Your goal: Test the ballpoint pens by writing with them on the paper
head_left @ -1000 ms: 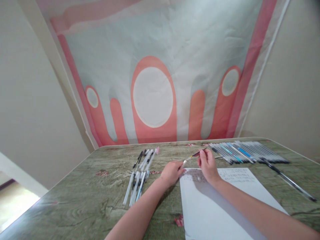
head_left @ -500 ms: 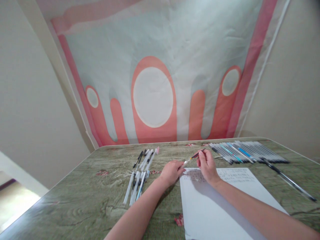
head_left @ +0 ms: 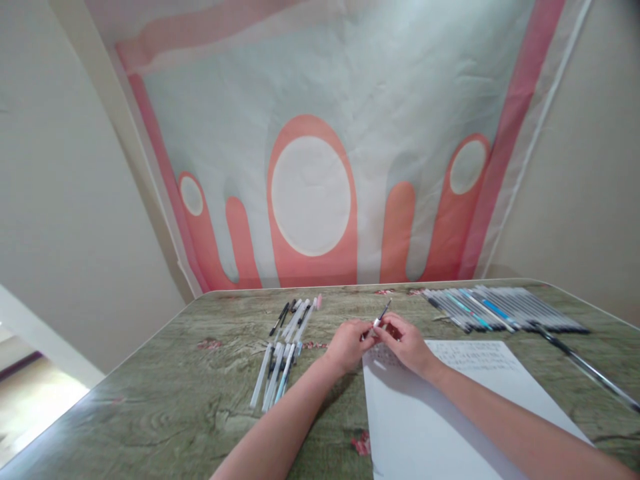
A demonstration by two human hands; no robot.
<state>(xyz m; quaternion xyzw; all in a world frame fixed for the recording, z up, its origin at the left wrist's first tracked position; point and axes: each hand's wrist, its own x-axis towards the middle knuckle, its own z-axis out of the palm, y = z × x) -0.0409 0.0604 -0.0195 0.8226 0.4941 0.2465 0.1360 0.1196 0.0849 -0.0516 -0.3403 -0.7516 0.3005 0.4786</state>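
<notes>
My left hand and my right hand meet above the top edge of a white sheet of paper. Between their fingertips they pinch a slim pen, tilted with its dark, thin end pointing up and to the right. The fingers hide the pen's lower part. Both hands are closed. Rows of dark handwriting run across the top of the sheet, partly covered by my right hand.
Left of my hands lie two groups of pens, one farther back and one nearer. At the back right, many pens or refills lie side by side, with a long black-and-clear pen in front. A printed cloth hangs behind the wooden-patterned table.
My right hand has come down and left until its fingers meet my left hand. The pen between them has turned steeper. The view has shifted slightly.
</notes>
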